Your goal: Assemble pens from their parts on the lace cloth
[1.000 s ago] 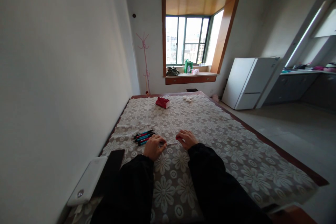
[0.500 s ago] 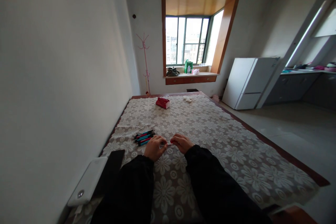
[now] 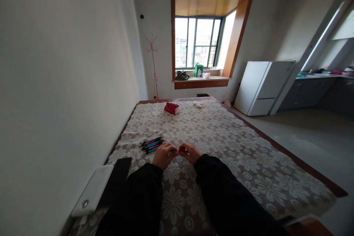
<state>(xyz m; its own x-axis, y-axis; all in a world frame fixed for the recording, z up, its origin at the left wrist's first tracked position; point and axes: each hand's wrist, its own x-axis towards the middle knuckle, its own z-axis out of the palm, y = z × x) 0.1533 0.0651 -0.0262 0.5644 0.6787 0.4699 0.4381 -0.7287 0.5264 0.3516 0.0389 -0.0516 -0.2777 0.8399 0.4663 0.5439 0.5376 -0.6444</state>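
My left hand (image 3: 163,155) and my right hand (image 3: 191,152) meet over the tablecloth, fingertips pinched. Between them is a small red piece (image 3: 179,151), coloured like the red pens nearby. Both hands grip it, one at each end; the fingers cover most of it, so its exact kind is hard to make out. Just left of my left hand lies a bunch of pens (image 3: 151,144), blue and red with black ends, side by side on the cloth.
The table has a floral tablecloth (image 3: 173,204). A red packet (image 3: 172,108) and small whitish items (image 3: 197,105) lie toward the far end. A white device (image 3: 94,190) and a dark flat object (image 3: 117,177) sit at near left, by the wall (image 3: 69,81).
My hands have drawn slightly closer together. Red now shows between the fingertips where a pale bit showed before. The pens and other table items stay put.
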